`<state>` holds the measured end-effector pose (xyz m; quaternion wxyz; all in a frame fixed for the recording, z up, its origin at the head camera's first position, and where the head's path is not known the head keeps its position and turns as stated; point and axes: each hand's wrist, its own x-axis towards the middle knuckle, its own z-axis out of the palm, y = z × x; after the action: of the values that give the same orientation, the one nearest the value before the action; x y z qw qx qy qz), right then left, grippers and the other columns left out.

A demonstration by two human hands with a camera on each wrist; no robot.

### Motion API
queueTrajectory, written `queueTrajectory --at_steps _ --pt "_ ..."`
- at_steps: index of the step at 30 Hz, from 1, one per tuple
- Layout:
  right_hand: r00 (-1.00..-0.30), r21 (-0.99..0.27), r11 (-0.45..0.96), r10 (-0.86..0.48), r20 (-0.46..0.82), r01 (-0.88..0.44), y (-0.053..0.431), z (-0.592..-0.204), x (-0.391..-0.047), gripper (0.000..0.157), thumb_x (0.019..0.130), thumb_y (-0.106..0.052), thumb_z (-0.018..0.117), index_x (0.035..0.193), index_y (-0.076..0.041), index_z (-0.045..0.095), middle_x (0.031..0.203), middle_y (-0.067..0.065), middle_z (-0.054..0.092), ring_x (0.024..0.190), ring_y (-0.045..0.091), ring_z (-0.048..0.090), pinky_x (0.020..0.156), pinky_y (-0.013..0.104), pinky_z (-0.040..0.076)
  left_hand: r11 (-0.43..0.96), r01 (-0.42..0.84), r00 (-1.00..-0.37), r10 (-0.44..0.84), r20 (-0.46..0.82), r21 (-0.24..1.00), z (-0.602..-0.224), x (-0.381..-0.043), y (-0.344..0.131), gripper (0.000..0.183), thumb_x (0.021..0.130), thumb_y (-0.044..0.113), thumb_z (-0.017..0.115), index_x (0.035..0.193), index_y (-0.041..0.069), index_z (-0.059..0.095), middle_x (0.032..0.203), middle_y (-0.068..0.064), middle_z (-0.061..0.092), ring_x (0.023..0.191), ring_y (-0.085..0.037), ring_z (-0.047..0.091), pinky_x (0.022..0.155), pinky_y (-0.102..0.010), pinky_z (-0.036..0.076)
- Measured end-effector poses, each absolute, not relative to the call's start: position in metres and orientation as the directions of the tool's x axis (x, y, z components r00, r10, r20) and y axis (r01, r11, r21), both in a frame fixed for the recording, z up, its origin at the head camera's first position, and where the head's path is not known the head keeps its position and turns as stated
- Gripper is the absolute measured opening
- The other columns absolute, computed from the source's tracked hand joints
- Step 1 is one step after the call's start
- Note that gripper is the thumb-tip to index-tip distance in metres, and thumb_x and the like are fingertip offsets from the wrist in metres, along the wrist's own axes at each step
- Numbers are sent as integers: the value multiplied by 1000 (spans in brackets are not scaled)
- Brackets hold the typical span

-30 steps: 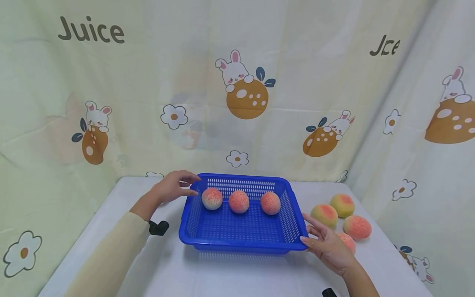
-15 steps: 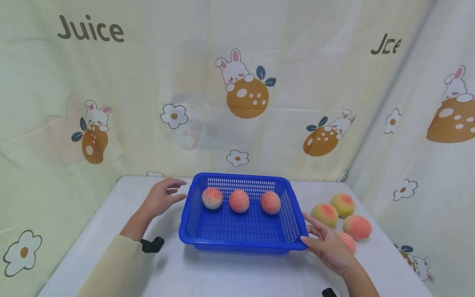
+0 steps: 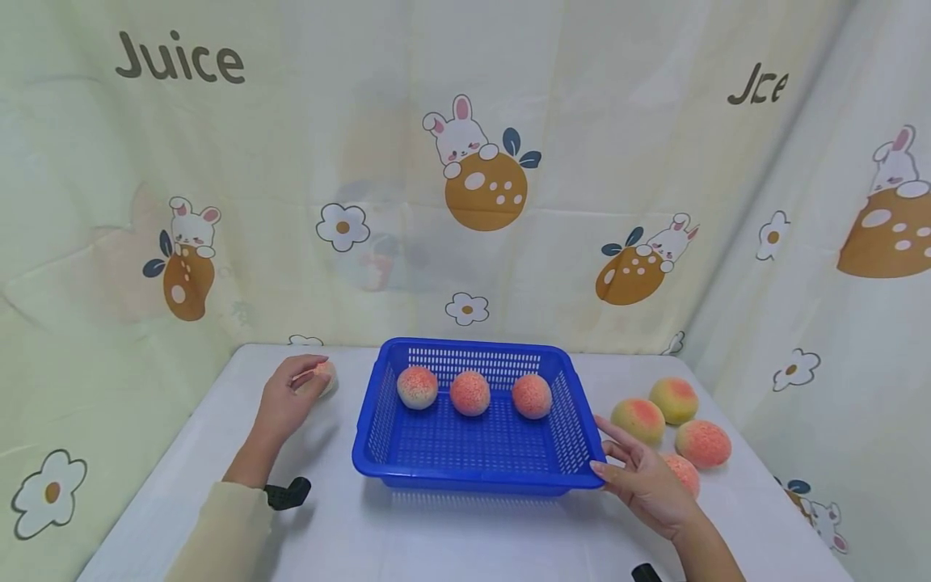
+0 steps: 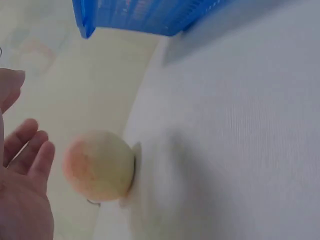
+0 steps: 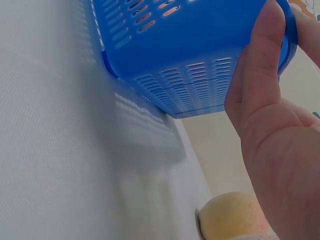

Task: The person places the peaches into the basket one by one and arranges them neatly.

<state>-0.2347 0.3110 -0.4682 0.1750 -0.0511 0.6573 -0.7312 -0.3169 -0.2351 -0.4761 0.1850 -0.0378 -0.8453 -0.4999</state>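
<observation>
A blue plastic basket sits mid-table with three pinkish peaches, the left one, the middle one and the right one, lined up inside. My right hand grips the basket's front right corner, thumb at the rim and fingers against the outer wall in the right wrist view. Left of the basket, my left hand is held by another peach, partly hiding it. In the left wrist view, a gap separates the loosely bent fingers from this peach, which rests on the table.
Several peaches lie right of the basket, among them a yellow-red one at the back and a pink one. A printed curtain hangs behind the white table and along its sides.
My left hand has moved from the basket's left rim leftward to the peach at the table's back left. My right hand keeps its hold on the basket, which stays in place.
</observation>
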Motion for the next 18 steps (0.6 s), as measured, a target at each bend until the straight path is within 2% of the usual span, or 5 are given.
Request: queueTrajectory --at_steps 5,11,18 --pt "-933 -979 -81 -326 -149 185 311 -469 -235 82 101 -3 62 165 -11 11 117 1 61 103 13 69 94 31 60 507 235 -920 -158 358 829 -482 -319 -248 40 100 14 67 137 1 58 139 -20 55 135 -38 51 115 -54 42" --pt "-935 -980 -77 -324 -148 182 312 -470 -235 82 101 -3 62 165 -11 11 117 0 61 103 13 69 94 31 60 520 150 -935 -203 291 841 -485 -321 -255 44 101 21 66 141 5 55 145 -19 52 141 -38 45 120 -56 37" --pt "-930 -982 -80 -344 -133 170 313 -470 -235 81 101 -3 60 165 -10 10 116 0 61 103 13 70 94 31 60 457 128 -939 -230 256 880 -492 -324 -259 49 99 17 68 143 3 53 150 -21 46 145 -39 38 123 -56 32"
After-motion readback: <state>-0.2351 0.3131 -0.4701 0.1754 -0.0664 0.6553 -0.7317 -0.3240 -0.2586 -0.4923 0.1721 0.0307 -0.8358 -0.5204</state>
